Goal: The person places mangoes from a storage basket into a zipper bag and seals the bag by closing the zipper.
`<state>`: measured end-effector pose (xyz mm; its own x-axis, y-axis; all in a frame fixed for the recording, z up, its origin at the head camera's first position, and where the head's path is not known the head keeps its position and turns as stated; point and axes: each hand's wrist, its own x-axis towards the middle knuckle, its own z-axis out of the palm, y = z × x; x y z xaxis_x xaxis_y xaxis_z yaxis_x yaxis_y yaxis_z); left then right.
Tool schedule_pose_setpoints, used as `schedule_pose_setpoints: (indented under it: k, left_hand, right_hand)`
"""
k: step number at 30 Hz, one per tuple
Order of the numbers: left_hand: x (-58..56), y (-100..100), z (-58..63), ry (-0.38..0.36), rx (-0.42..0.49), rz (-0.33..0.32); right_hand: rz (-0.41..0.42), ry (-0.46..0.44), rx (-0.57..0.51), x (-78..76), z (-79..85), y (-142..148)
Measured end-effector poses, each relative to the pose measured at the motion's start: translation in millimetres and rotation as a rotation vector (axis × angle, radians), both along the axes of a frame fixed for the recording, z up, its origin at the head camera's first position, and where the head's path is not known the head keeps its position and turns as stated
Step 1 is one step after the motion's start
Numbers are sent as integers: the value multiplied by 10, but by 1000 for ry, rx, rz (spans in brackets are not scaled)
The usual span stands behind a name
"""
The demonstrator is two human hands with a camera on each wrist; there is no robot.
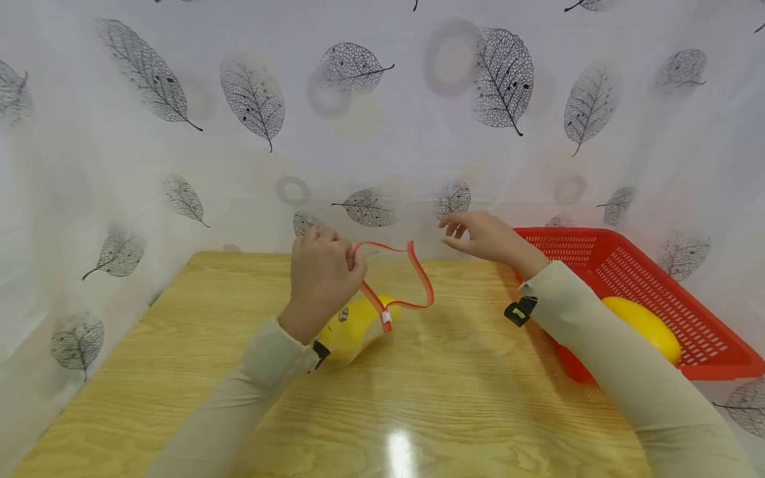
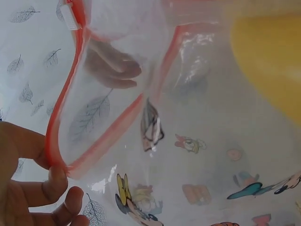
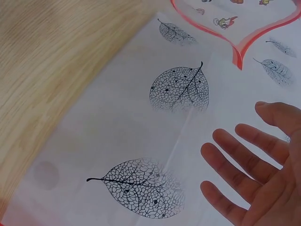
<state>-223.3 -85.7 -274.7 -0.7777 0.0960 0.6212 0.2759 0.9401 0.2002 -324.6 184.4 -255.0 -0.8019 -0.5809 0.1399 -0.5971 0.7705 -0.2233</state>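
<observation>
Head view, clear bag (image 1: 423, 273): sits a touch left of centre over the table (image 1: 466, 398), mouth gaping; from my remote seat I can't tell if its bottom touches the wood.
Red edging (image 2: 54, 122): runs round the mouth, with a white slider (image 1: 386, 317) at the corner nearest the head camera.
Yellow thing inside (image 1: 358, 325): smooth, shows through the plastic, partly blocked by the left arm, so I won't swear to what it is.
Cartoon prints (image 2: 190, 144): my left wrist feed has little coloured characters scattered over the film.
Left hand (image 1: 323, 272): thumb and finger pinching the edging at the bag's left side, other fingers loosely bent.
Right hand (image 1: 490, 239): released, fingers relaxed and a bit bent, up in the air right of the bag and apart from it.
Red basket (image 1: 657, 292): over on the right, perforated walls, with a rounded yellow object (image 1: 648, 328) in it, half behind the right sleeve (image 1: 633, 372).
Leaf-print curtain (image 1: 406, 159): hangs behind the lot.
</observation>
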Motion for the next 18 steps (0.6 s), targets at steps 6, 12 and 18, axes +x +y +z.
schedule_pose_setpoints:
  k: [6,12,18]
  left_hand:
    - [-4,8,-7,79,-51,-44]
    - [-12,25,19,93,-83,-105]
    - [-43,47,-1,152,-127,-101]
  right_hand:
    - [-26,-2,-5,-62,24,20]
    - [-83,-14,-5,-115,-5,208]
    - [-139,-24,21,-142,-48,563]
